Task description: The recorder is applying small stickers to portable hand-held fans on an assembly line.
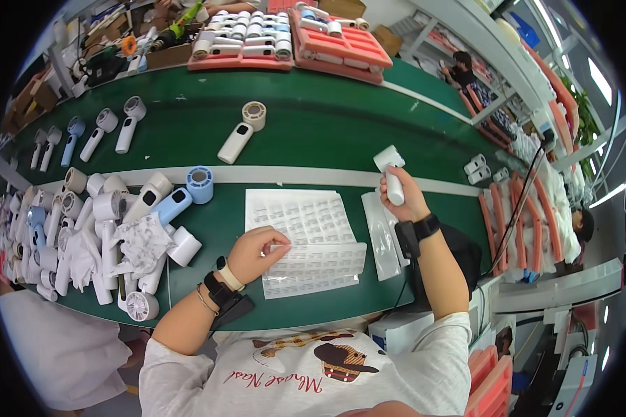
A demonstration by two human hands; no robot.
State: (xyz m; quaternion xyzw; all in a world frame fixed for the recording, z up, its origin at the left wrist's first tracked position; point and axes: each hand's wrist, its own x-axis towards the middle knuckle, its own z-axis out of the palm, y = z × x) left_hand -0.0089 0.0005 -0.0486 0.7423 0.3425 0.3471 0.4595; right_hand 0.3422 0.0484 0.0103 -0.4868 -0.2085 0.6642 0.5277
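One white handheld fan (391,174) stands upright in the right hand (405,201), fingers wrapped round its handle, long axis vertical, round head up over the green worktop (313,125). The left hand (254,254) pinches a label at the edge of the sticker sheets (306,240).

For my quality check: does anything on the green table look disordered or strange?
Yes. The white and blue handheld fans at the left lie in a loose heap, overlapping at all angles, with crumpled white wrapping on top. Nothing looks spilled or broken.
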